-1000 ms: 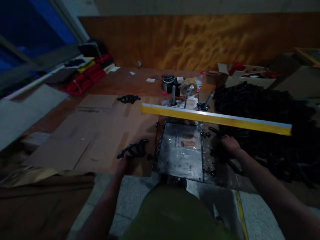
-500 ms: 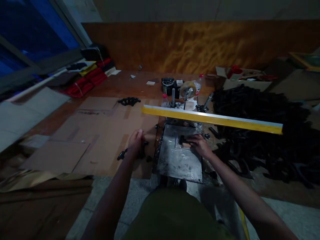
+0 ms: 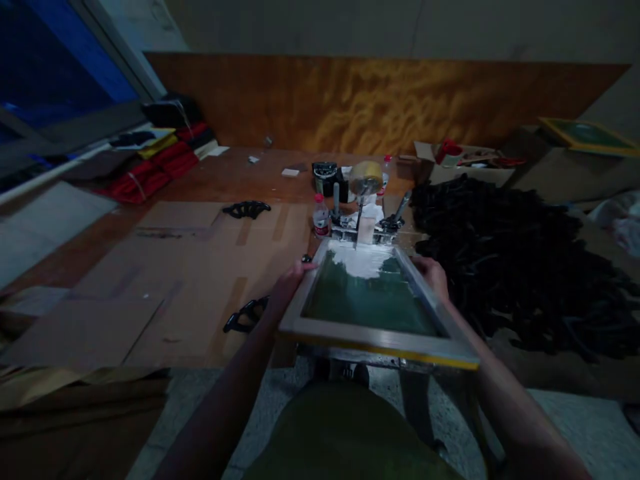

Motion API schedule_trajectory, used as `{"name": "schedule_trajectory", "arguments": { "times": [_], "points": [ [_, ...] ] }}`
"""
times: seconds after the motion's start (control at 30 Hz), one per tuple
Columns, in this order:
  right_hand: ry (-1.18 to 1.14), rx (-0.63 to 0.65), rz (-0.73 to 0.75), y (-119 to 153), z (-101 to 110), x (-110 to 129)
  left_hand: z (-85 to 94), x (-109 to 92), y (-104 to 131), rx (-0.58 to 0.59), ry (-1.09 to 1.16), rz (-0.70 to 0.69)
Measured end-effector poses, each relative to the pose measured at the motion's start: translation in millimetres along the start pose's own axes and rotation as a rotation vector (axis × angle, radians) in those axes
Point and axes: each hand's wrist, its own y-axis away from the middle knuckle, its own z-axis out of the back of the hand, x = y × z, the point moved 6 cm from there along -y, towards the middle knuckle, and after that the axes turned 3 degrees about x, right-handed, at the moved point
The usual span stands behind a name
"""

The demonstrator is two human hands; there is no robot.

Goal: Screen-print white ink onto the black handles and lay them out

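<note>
A screen printing frame (image 3: 373,335) lies lowered in front of me, tilted slightly. Its green mesh (image 3: 367,300) has white ink (image 3: 367,259) spread at the far end. My left hand (image 3: 290,283) grips the frame's left side; some fingers are hidden beneath it. On the opposite side, my right hand (image 3: 434,275) is closed round the right rail. Just left of my left forearm, a black curved part with slots (image 3: 246,316) rests on cardboard, partly covered by the arm. A squeegee-like block (image 3: 366,230) stands at the frame's far end, between metal clamps (image 3: 337,200).
Black parts (image 3: 500,260) are heaped on the right. Another black slotted part (image 3: 247,210) lies on the cardboard sheet (image 3: 190,287). Behind the clamps are a bottle with a red cap (image 3: 321,219), a black tub (image 3: 326,179) and a tape roll (image 3: 367,179).
The printing frame has swung down from its raised, edge-on position over the metal plate. My right hand has left the black part there, my left hand the cardboard; both now hold the frame.
</note>
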Motion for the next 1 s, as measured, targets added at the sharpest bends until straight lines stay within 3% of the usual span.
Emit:
{"name": "schedule_trajectory", "arguments": {
  "times": [0.07, 0.13, 0.27, 0.37, 0.47, 0.57, 0.7, 0.8, 0.9, 1.0],
  "points": [
    [-0.045, -0.037, -0.035, -23, 6, -3, -4.1, 31, 14, 0.064, -0.054, 0.05],
    [-0.105, -0.01, 0.002, -48, 3, 14, -10.1, 59, 22, 0.076, -0.034, 0.095],
    [-0.078, 0.258, 0.119, -85, -21, 67, -23.3, 99, 22, 0.057, 0.028, 0.12],
    [-0.006, 0.546, 0.102, -87, -44, 85, -28.5, 117, 17, 0.059, 0.071, 0.127],
    [0.045, 0.657, 0.12, -69, -55, 94, -30.6, 132, 15, 0.079, 0.129, 0.159],
    [0.016, 0.631, 0.293, -38, -47, 108, -30.9, 138, 15, 0.073, 0.175, 0.181],
    [-0.094, 0.699, 0.541, -2, -29, 120, -29.9, 134, 16, 0.049, 0.163, 0.148],
    [-0.165, 0.731, 0.5, -7, -23, 116, -29.1, 128, 18, 0.045, 0.142, 0.15],
    [-0.171, 0.606, 0.373, -18, -24, 113, -27.7, 120, 20, 0.044, 0.145, 0.166],
    [-0.161, 0.523, 0.406, -5, -26, 118, -26.6, 110, 23, 0.051, 0.115, 0.183]
  ]
}}
